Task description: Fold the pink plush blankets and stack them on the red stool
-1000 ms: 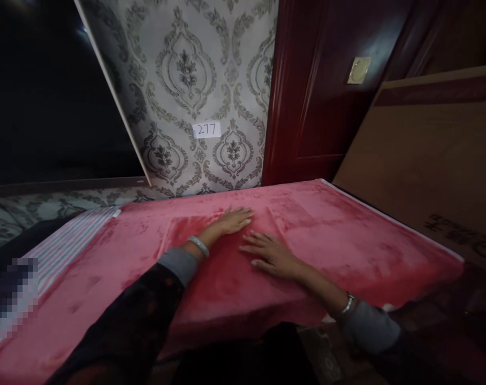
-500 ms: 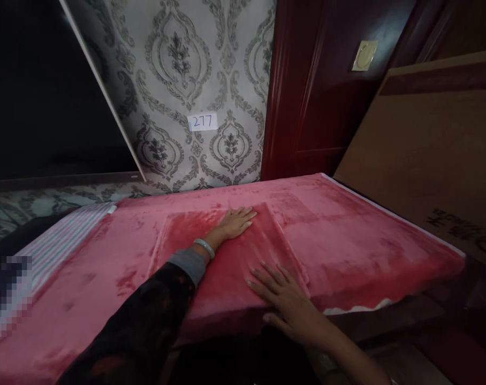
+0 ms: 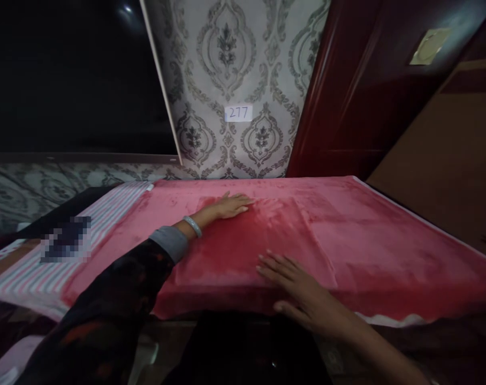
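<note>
Head view: looks down past a dark patterned sleeve (image 3: 110, 310), near left. Shows at near right the right hand (image 3: 299, 294), spread with the thumb apart, over the near edge of the pinkish-red plush cloth (image 3: 371, 235); cannot tell whether touching or just above. Beside it, shows wavy white edging (image 3: 391, 321). Farther in, finds a darker red square area (image 3: 227, 251) with soft, straight borders, maybe a folded layer, maybe only brushed pile. Shows at its far side, left of middle, the left hand (image 3: 233, 206), open and flat, fingers extended, probably to spread light pressure over the short, velvety nap. At left, shows a thin striped cloth (image 3: 114, 211) next to the plush. Beyond, takes in a flat black screen (image 3: 78, 80), damask wallpaper (image 3: 227, 69), glossy dark-red wood (image 3: 347, 91) and, far right, a slanting brown panel (image 3: 435, 155).
</note>
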A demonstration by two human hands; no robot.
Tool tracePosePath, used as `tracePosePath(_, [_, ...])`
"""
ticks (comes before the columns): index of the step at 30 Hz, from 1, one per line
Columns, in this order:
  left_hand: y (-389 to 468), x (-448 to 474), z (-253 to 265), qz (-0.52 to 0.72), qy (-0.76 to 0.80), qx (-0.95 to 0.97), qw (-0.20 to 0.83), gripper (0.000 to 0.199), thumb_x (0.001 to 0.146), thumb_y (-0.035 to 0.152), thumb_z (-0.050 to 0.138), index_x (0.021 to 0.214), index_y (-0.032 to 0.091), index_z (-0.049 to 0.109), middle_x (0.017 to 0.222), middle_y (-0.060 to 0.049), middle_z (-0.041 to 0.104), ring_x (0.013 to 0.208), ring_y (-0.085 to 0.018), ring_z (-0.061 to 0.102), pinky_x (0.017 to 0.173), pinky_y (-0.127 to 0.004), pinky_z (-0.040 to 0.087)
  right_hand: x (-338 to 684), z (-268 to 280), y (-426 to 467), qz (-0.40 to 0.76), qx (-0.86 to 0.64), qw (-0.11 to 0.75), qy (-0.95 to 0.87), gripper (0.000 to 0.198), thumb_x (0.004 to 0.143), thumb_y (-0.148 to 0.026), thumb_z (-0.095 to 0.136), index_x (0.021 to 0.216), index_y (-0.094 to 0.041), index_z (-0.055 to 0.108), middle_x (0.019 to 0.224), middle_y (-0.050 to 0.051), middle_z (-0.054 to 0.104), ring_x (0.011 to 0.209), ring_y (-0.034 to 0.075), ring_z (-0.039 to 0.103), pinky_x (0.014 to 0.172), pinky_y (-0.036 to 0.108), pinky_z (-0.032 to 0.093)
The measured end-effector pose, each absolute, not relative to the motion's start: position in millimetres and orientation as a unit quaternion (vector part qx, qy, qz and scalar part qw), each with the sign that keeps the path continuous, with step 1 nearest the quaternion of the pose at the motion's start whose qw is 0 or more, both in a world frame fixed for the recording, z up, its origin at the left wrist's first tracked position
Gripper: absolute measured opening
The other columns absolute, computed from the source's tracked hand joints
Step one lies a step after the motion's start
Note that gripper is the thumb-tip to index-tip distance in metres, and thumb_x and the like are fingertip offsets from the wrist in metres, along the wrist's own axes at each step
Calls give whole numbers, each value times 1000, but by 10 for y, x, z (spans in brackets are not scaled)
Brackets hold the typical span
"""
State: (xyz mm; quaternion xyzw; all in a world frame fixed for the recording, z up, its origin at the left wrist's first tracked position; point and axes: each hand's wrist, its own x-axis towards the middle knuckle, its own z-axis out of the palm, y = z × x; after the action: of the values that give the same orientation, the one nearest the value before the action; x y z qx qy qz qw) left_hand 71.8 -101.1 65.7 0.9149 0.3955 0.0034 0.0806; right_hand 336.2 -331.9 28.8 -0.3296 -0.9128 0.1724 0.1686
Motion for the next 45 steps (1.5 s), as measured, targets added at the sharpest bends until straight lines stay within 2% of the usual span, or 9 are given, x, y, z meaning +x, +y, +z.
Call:
tracePosePath(6, [-1102,27,537,-28,487,870,69,54,102,46,28,155,35,33,166,-3,26,154,-29,17,119,-64,10,2368,595,-2599,168,-235,123,-950,67,101,-57,46,158,-26,31,164,8,25,153,27,17,124,53,14])
tracePosePath(10, [-1111,-109,304,20,505,859,78,53,103,44,26,155,36,31,166,-1,25,154,-25,15,122,-59,9,1942,497,-2268,155,-245,96,-952,68,100,-58,49,157,-24,34,165,12,22,152,28,18,124,52,14])
tracePosePath(13, [-1094,-152,178,65,508,855,85,52,103,44,26,154,37,34,165,0,27,154,-24,16,123,-57,9,1849,358,-2253,159,-223,73,-959,66,102,-57,43,158,-27,29,167,10,14,154,28,11,123,56,8])
tracePosePath(17, [-1071,-177,111,87,498,858,91,52,103,44,28,153,36,37,165,0,29,154,-26,18,122,-59,9,1874,245,-2413,169,-178,58,-968,67,103,-54,43,160,-30,19,167,5,13,154,26,2,122,59,3])
tracePosePath(23, [-1101,-173,114,91,494,861,75,51,103,43,26,153,38,37,165,0,29,153,-25,20,122,-59,10,1984,138,-2806,181,-140,58,-972,66,98,-55,53,157,-35,30,167,1,12,154,28,3,123,58,3])
tracePosePath(26, [-1126,-172,192,66,495,864,69,53,103,43,26,154,36,34,165,-2,27,154,-26,19,121,-60,11,2118,209,-3022,219,-119,76,-965,64,99,-54,52,157,-37,32,165,-3,22,154,21,7,125,47,1])
tracePosePath(29, [-1151,-103,353,37,499,863,65,53,102,44,28,154,34,35,165,-5,28,154,-27,19,120,-62,10,2327,376,-3051,246,-134,97,-955,62,102,-53,47,158,-33,30,165,0,23,153,18,11,126,40,6])
tracePosePath(36, [-1194,489,605,64,406,907,93,53,104,48,24,156,38,30,166,1,25,155,-24,14,122,-60,6,2848,459,-2326,149,-313,153,-925,63,102,-57,43,156,-26,36,164,8,26,153,25,17,124,51,14])
tracePosePath(45, [-1190,605,313,23,423,903,79,55,104,44,28,158,35,25,167,-1,22,155,-25,11,124,-58,4,2908,229,-2710,213,-286,93,-930,64,101,-55,48,157,-31,31,166,5,19,154,28,9,122,59,7])
